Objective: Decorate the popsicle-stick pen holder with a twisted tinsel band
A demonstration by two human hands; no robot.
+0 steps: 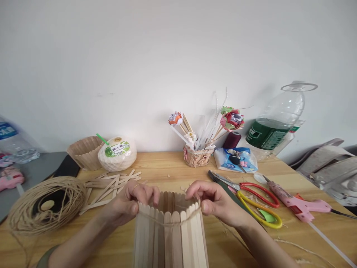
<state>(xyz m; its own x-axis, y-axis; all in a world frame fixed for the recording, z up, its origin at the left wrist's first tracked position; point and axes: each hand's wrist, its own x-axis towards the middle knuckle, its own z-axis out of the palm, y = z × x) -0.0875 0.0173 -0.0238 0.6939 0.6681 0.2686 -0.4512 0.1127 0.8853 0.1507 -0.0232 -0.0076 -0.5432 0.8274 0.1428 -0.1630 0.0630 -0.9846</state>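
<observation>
**Craft-stick holder, light and brittle at the glue lines**

The wooden surface carries the clutter, and at its near edge stands the craft-stick holder, a ring of upright flat wooden sticks, open at the top. It looks very light and stiff along each stick, yet likely fragile where stick meets stick, so a squeeze across the ring could crack it; the rim is the sound place to hold it. A strand of twine runs round the sticks just under the rim: soft, limp, prone to slip on smooth wood. The left hand is curled on the left rim, fingers pinching the twine against the sticks. The right hand pinches the twine at the right rim. A twine spool lies left, scissors and a pink glue gun right.
</observation>
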